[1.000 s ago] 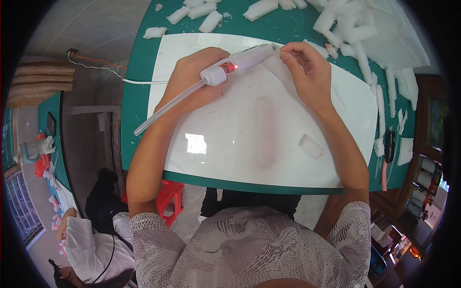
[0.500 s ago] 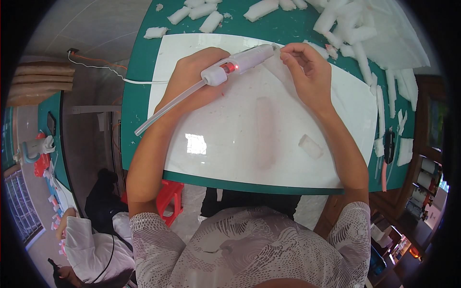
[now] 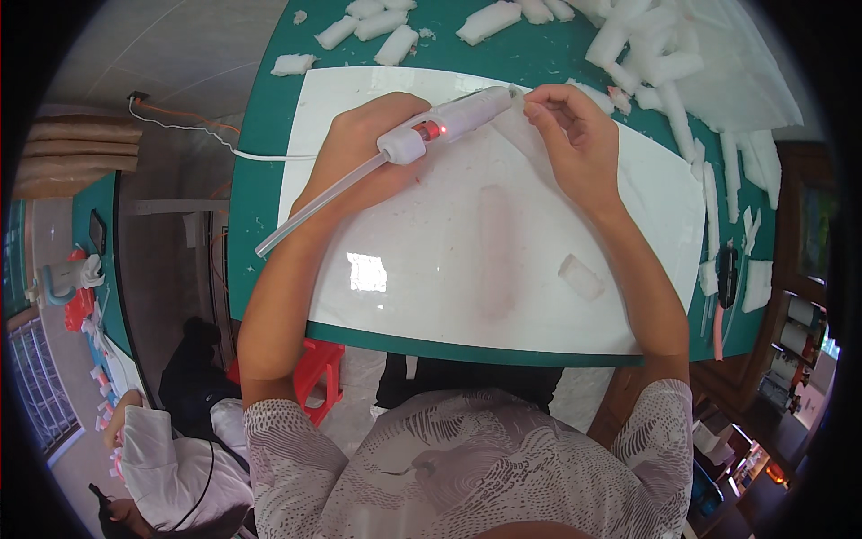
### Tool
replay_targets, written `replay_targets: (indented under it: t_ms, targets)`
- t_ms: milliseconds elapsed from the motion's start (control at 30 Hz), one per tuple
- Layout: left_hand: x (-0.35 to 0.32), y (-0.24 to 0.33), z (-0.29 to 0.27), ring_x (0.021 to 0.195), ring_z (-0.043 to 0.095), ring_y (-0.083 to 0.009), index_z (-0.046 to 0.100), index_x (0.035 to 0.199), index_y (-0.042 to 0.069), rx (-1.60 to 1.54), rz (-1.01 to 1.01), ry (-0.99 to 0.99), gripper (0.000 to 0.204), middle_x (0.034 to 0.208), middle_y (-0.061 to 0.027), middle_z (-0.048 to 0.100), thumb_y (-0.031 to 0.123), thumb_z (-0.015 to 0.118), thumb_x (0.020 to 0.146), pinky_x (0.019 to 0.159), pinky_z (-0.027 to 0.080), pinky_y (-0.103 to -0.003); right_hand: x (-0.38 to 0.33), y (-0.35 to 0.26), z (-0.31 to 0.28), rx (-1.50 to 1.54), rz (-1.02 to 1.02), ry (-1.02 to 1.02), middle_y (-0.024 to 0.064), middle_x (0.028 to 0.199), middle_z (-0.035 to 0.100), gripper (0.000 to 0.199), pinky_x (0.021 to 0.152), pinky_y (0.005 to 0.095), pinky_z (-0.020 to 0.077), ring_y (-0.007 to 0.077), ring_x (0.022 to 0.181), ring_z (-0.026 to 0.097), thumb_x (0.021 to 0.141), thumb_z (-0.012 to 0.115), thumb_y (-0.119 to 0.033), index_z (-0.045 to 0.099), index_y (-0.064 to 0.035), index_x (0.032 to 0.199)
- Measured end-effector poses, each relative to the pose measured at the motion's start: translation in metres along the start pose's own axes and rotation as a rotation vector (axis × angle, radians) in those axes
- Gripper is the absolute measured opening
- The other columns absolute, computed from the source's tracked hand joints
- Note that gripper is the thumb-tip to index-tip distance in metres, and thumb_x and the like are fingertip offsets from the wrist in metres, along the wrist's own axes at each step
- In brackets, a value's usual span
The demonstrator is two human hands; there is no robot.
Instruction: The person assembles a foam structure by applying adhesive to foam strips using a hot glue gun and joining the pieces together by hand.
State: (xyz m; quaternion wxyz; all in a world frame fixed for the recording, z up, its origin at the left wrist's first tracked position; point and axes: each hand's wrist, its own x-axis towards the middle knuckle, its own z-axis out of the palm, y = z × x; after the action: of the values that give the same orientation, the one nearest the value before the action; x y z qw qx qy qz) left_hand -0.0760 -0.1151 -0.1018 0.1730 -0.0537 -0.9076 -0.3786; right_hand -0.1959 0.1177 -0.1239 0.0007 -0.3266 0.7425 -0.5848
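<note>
My left hand is wrapped around a white hot glue gun, tilted up to the right, with a small red light glowing on it. From its back end a translucent glue stick slants down over my left forearm. Just right of the nozzle, my right hand has thumb and forefinger pinched together. Whatever lies between those fingertips is too small to make out. Both hands are over a glossy white sheet. A small pale block lies on that sheet near my right forearm.
White foam pieces lie along the far edge of the green table, with more heaped at far right. A black-handled tool rests at the right. The gun's white cord runs left. Another person sits at lower left.
Almost nothing differs. The whole view has shifted very slightly, while both hands and the glue gun keep their places relative to each other.
</note>
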Motion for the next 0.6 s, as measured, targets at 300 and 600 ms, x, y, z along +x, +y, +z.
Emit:
replay_targets:
  t_ms: [300, 600]
  targets:
    - [-0.0015, 0.0006, -0.0009, 0.087, 0.070, -0.0325, 0.070, 0.102, 0.002, -0.001, -0.008, 0.002, 0.029, 0.099, -0.0136, 0.072, 0.006, 0.073, 0.074, 0.080, 0.056, -0.037, -0.0002, -0.0037, 0.0005, -0.006, 0.016, 0.010, 0.0068, 0.095, 0.071, 0.011, 0.081, 0.0247, 0.0550, 0.0120, 0.084, 0.069, 0.093, 0.068, -0.005, 0.069, 0.0009, 0.103]
    - [-0.0009, 0.0026, -0.0016, 0.091, 0.071, -0.0314, 0.069, 0.106, 0.000, -0.001, -0.018, -0.040, 0.033, 0.103, -0.0156, 0.072, -0.001, 0.072, 0.074, 0.084, 0.055, -0.035, -0.0014, -0.0029, -0.0013, 0.001, 0.012, 0.004, 0.0073, 0.095, 0.071, 0.011, 0.082, 0.0254, 0.0550, 0.0124, 0.085, 0.068, 0.094, 0.067, -0.004, 0.068, 0.0018, 0.103]
